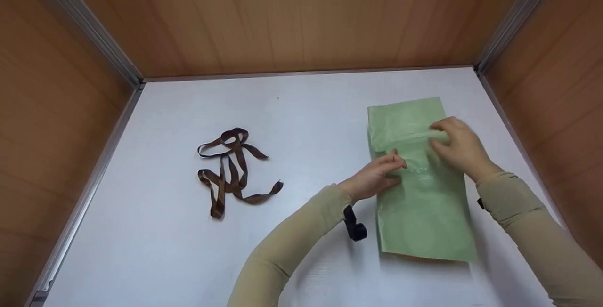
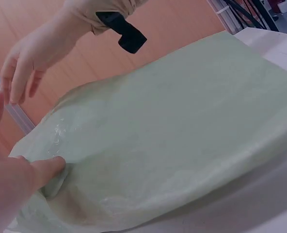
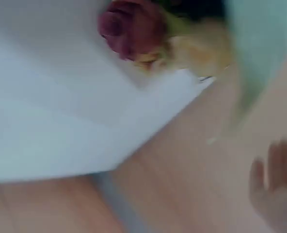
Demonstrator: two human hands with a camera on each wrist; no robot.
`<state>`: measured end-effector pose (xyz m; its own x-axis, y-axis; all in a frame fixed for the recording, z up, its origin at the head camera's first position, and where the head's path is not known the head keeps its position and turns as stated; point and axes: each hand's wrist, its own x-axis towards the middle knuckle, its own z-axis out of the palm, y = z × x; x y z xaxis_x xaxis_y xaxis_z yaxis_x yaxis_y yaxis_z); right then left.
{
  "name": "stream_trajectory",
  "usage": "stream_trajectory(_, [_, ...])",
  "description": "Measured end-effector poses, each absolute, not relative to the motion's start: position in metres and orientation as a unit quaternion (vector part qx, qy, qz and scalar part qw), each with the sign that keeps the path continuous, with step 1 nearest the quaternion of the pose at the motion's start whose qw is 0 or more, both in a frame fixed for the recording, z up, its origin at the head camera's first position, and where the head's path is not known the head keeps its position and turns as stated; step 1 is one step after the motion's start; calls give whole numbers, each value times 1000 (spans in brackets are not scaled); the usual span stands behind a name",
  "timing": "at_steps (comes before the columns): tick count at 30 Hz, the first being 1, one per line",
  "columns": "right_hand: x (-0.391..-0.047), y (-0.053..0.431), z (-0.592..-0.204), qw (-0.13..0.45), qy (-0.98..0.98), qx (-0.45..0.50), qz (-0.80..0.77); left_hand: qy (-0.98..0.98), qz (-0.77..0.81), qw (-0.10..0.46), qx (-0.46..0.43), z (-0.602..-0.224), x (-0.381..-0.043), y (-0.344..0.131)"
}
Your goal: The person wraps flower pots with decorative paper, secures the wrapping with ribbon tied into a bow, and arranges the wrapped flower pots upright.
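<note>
A pale green sheet of wrapping paper [image 1: 424, 222], folded into a long bundle, lies at the right of the white table. At its left edge my left hand [image 1: 374, 175] touches the paper, thumb pressing near shiny clear tape [image 1: 419, 170]. The same thumb [image 2: 49, 170] rests beside a small fold in the left wrist view. My right hand [image 1: 459, 147] is over the upper right edge, fingers bent loosely beside a crease; in the left wrist view that hand [image 2: 41, 53] hangs above the paper. A dark red rose [image 3: 134, 26] shows, blurred, by the paper in the right wrist view.
A tangled brown ribbon [image 1: 233, 170] lies on the white table [image 1: 165, 250], left of centre. Wood-grain panels [image 1: 301, 20] with metal edging stand round the back and sides. A black strap [image 1: 354, 224] hangs from the left wrist.
</note>
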<state>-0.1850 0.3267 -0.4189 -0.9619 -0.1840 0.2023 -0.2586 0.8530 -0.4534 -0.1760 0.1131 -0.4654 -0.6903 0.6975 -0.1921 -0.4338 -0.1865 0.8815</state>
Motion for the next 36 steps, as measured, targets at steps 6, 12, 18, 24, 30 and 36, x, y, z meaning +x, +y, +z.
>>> stream_trajectory(6, [-176,302,-432,-23,-960,255,110,516,764,358,144,-465,-176,115])
stream_trajectory(12, [-179,306,-447,-63,-967,217,119,527,748,367,165,-468,-175,116])
stream_trajectory(18, [-180,307,-454,-50,-967,212,130,615,687,343,182,-460,-184,106])
stream_trajectory(24, [-180,306,-460,-27,-968,215,129,818,450,209,292,-456,-195,105])
stream_trajectory(30, [-177,304,-470,-2,-966,220,133,899,196,91,380,-463,-199,114])
stream_trajectory(36, [-174,302,-477,11,-964,214,155,908,145,82,385,-465,-202,120])
